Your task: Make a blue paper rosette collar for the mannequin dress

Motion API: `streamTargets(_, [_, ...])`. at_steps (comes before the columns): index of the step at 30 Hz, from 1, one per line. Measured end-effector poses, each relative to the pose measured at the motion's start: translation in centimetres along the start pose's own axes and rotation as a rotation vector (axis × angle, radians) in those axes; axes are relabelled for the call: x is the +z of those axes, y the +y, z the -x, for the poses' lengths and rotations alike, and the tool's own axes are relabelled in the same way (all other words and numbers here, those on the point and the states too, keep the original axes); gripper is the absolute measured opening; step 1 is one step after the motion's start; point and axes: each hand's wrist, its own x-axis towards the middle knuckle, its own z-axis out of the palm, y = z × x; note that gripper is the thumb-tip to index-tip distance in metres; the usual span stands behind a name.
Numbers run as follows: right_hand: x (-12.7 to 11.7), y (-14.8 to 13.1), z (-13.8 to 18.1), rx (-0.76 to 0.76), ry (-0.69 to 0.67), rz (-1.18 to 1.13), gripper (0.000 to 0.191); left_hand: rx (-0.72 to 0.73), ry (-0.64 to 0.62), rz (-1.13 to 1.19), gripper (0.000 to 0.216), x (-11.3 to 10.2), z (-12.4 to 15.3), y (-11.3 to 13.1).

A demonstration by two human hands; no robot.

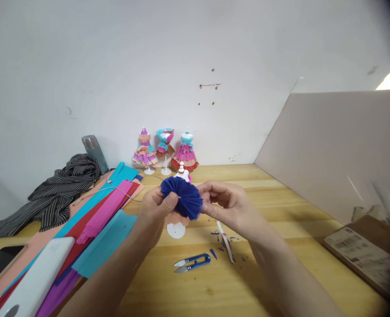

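Observation:
A dark blue pleated crepe paper rosette (184, 193) is spread into a fan between my hands, above the table. My left hand (155, 209) pinches it near its centre, with the thumb on the front. At its right edge, the fingers of my right hand (223, 204) are closed on the rim. Behind the rosette stands a small white dress form (181, 174), mostly hidden, with its round base (176, 230) showing below. Blue thread snips (193, 263) lie on the table, near a white strip (225, 242) and small blue paper scraps (213, 254).
Several colours of crepe paper (105, 242) are heaped on the left, with a white device (38, 277) and a phone (3, 264). Three dressed mini mannequins (184, 152) stand by the wall. A flask (95, 154) and striped cloth (62, 189) are back left; a cardboard box (366, 255) is right.

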Motion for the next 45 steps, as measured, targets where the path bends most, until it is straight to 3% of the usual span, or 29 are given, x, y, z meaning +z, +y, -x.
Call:
streamTargets(11, [0.7,-0.1,0.0,-0.013,-0.073,0.022,0.026,0.032,0.177,-0.039,0.029,0.4,-0.1,-1.5])
streamTargets(14, [1.0,-0.2,-0.2,0.027,-0.031,0.004,0.023,-0.007,0.107,-0.049,0.032,0.4,0.1,-1.3])
streamTargets(19, [0.5,-0.4,-0.1,-0.034,0.001,0.046,0.022,-0.036,-0.131,-0.014,0.050,0.2,0.2,0.2])
streamTargets(23, [0.4,-0.5,-0.1,-0.048,-0.067,0.060,0.023,-0.117,-0.148,-0.111,0.038,0.0,0.1,1.0])
streamTargets(25, [0.4,-0.4,0.0,-0.073,0.014,0.056,0.023,-0.166,-0.132,-0.093,0.033,-0.1,0.1,1.1])
streamTargets(29, [-0.2,-0.8,0.7,-0.218,0.471,0.086,0.016,-0.125,-0.105,-0.016,0.032,-0.4,0.0,1.1])
streamTargets(30, [-0.4,-1.1,1.0,-0.255,0.500,0.114,0.011,-0.090,-0.083,0.001,0.029,-0.4,0.0,1.2])
streamTargets(31, [-0.5,-1.4,1.2,-0.271,0.434,0.164,0.008,-0.051,-0.053,0.022,0.027,-0.5,-0.1,1.2])
streamTargets(32, [-0.5,-1.6,1.4,-0.258,0.264,0.244,0.007,-0.012,-0.019,0.049,0.025,-0.5,-0.1,1.3])
streamTargets(35, [0.6,-1.5,2.0,-0.090,-0.514,0.613,0.011,0.062,0.062,0.134,0.024,-0.3,0.0,1.8])
streamTargets(36, [1.4,-1.1,2.3,-0.029,-0.705,0.743,0.010,0.072,0.076,0.153,0.025,-0.2,0.0,2.0])
streamTargets(37, [2.4,-0.3,2.5,0.036,-0.799,0.880,0.011,0.081,0.085,0.165,0.026,-0.1,0.1,2.2])
streamTargets(39, [4.2,1.7,3.3,0.097,-0.840,1.097,0.020,0.099,0.113,0.176,0.027,0.2,0.2,2.6])
streamTargets(41, [5.7,3.9,4.1,0.061,-0.833,1.251,0.025,0.118,0.146,0.192,0.025,0.3,0.3,2.9])
streamTargets(45, [6.2,6.9,5.8,0.028,-0.781,1.203,0.041,0.130,0.162,0.255,0.023,0.3,0.2,3.1])
